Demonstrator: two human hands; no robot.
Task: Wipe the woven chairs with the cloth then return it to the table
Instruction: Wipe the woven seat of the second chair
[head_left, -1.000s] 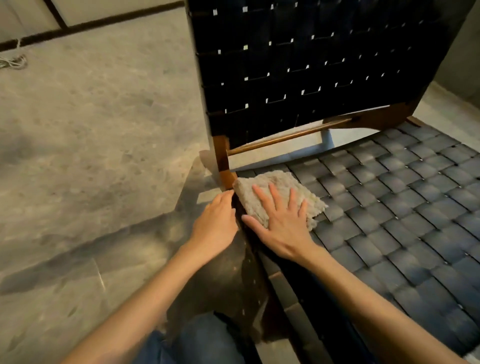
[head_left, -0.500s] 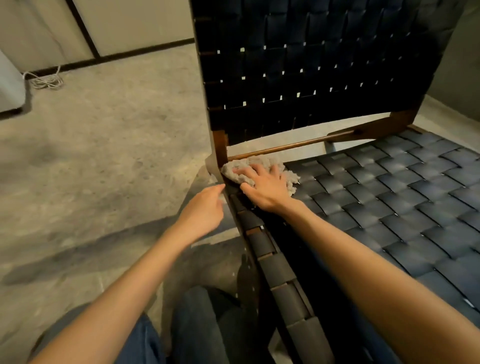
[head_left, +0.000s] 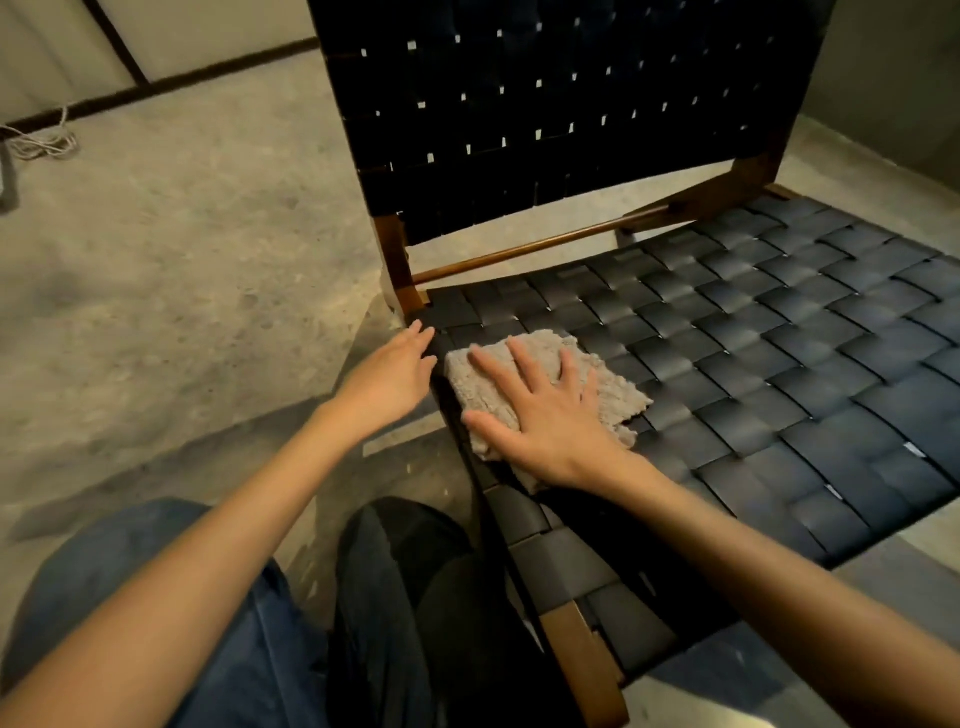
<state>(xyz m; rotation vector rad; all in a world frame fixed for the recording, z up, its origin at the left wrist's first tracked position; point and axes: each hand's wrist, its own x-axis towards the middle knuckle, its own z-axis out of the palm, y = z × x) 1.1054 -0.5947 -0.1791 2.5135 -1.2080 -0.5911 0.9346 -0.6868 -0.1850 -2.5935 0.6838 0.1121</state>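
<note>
Head view, left to right: the left hand (head_left: 387, 376), fingers straight and holding nothing, sits at the seat's side edge, contact uncertain; just right of it the beige cloth (head_left: 610, 397) lies flat on the woven chair seat (head_left: 779, 364), pinned under the right hand (head_left: 545, 415), whose spread, straight fingers press rather than grip it. Wiping the seat looks to be the step in hand, and the broad weave right of that hand probably calls next for a flat, even slide that way without snagging strap edges.
</note>
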